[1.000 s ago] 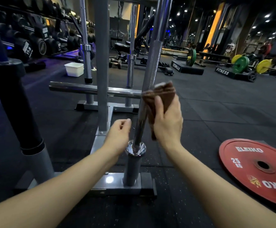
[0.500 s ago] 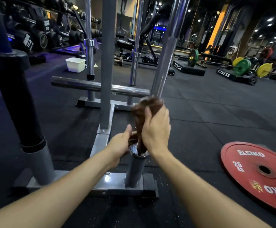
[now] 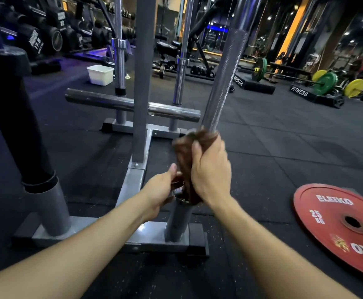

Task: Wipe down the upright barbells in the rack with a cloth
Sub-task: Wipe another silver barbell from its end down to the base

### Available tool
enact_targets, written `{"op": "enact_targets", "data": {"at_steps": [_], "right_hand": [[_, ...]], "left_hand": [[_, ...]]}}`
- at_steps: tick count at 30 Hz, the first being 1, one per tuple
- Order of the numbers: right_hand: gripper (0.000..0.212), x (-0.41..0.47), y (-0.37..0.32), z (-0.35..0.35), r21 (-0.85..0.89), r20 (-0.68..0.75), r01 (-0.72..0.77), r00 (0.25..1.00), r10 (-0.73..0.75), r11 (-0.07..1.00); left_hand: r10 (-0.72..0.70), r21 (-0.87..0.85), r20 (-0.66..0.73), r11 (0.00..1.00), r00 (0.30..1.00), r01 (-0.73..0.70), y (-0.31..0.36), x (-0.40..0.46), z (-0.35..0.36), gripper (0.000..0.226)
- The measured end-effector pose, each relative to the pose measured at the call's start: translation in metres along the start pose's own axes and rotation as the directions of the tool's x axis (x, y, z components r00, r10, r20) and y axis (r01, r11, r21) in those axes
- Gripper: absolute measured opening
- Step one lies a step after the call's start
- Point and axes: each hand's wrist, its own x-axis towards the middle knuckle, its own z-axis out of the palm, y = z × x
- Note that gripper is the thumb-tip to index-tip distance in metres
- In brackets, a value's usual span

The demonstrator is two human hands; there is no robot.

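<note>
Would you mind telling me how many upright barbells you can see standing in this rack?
3: the near barbell being wiped with the brown cloth, one at back left, one at back right. Others may be hidden behind the rack post.

Right hand (image 3: pixel 210 171) with brown cloth (image 3: pixel 185 152) slid down barbell (image 3: pixel 223 78) from mid-shaft to just above collar. Left hand (image 3: pixel 159 190) moved in, now touching cloth's lower end by collar.

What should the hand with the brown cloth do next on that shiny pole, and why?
Probably slide back up. The right hand has the cloth wrapped round the barbell almost at its collar near the rack's socket, so only the long bare shaft above is left to wipe.
</note>
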Motion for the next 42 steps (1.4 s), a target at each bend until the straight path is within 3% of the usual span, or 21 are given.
{"op": "enact_targets", "data": {"at_steps": [4,9,10,14,16,21,22,26,28,31,37,42], "right_hand": [[0.047,0.009,-0.001,-0.001,-0.004,-0.035,0.027,0.999,-0.027,1.000],[0.042,-0.022,0.024,0.010,-0.113,0.257,-0.020,0.965,0.049,0.993],[0.041,-0.019,0.023,0.008,-0.090,0.240,-0.009,0.970,0.031,0.996],[0.043,0.013,-0.006,-0.010,0.038,-0.044,0.051,0.998,-0.049,0.998],[0.044,0.018,-0.008,-0.011,0.053,-0.073,0.061,0.996,-0.057,0.997],[0.041,-0.025,0.025,0.008,-0.111,0.288,-0.032,0.956,0.063,0.993],[0.040,-0.024,0.025,0.007,-0.126,0.293,-0.023,0.954,0.059,0.992],[0.042,0.014,-0.008,-0.014,0.018,0.006,0.016,1.000,-0.016,1.000],[0.044,0.026,-0.016,-0.019,0.043,-0.067,0.035,0.997,-0.033,0.998],[0.046,0.017,-0.004,-0.010,0.068,0.012,0.008,1.000,-0.009,0.998],[0.040,-0.017,0.026,0.005,-0.069,0.320,-0.047,0.945,0.066,0.997],[0.038,-0.022,0.032,-0.006,-0.211,0.427,0.040,0.903,0.056,0.977]], "left_hand": [[-0.006,-0.003,-0.012,1.000,1.000,0.006,-0.005,0.007,-0.002,0.042],[0.002,-0.020,-0.023,1.000,1.000,-0.002,-0.004,0.002,-0.003,0.040],[0.010,-0.019,-0.025,1.000,1.000,-0.011,-0.003,0.002,-0.002,0.040],[-0.024,-0.018,0.001,1.000,1.000,0.024,-0.002,0.005,-0.004,0.046],[-0.035,-0.031,0.015,0.999,0.999,0.036,-0.003,0.005,-0.005,0.049],[-0.066,-0.103,0.013,0.992,0.998,0.067,-0.002,0.004,-0.006,0.042],[-0.054,-0.094,0.018,0.994,0.998,0.055,-0.002,0.004,-0.006,0.042],[-0.029,-0.041,0.026,0.999,0.999,0.030,-0.006,0.011,-0.007,0.044],[-0.032,-0.016,0.032,0.999,0.999,0.032,-0.009,0.013,-0.009,0.046],[-0.038,-0.024,0.007,0.999,0.999,0.039,-0.011,0.016,-0.010,0.046],[-0.015,-0.062,-0.008,0.998,1.000,0.015,-0.005,0.005,-0.006,0.040],[-0.016,-0.005,-0.015,1.000,1.000,0.016,-0.005,-0.004,-0.006,0.041]]}}
